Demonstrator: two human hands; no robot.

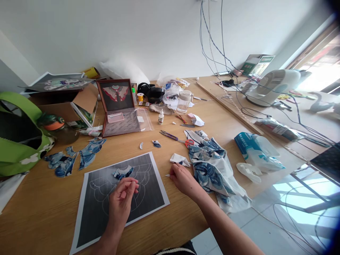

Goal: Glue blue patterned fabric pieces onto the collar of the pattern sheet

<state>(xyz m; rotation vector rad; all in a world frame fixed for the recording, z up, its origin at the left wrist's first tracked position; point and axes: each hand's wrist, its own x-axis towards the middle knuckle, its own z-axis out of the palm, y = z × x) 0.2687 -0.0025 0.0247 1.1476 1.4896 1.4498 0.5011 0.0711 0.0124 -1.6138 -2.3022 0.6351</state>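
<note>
My left hand (122, 198) hovers over a black sheet with white-line drawing of petal shapes (98, 216), its thumb and fingertips pinched together; anything between them is too small to make out. Just beyond those fingers, a blue-and-white fabric piece (123, 172) lies on the drawing. On the table to the right of the sheet, my right hand (183, 179) has its fingers closed and pointing down. A small white sliver (167, 175) shows at its fingertips; whether it is gripped I cannot tell. A folded white-and-blue scrap (180, 159) lies just behind that hand.
Right of my right hand lies crumpled blue-and-white cloth (212, 163), with orange-handled scissors (189, 142) and thread snips (169, 135) beside it. Cut fabric pieces (90, 153) lie at left. Behind stand a glue bottle (160, 117), a framed collar (117, 92) and a glass jug (184, 102).
</note>
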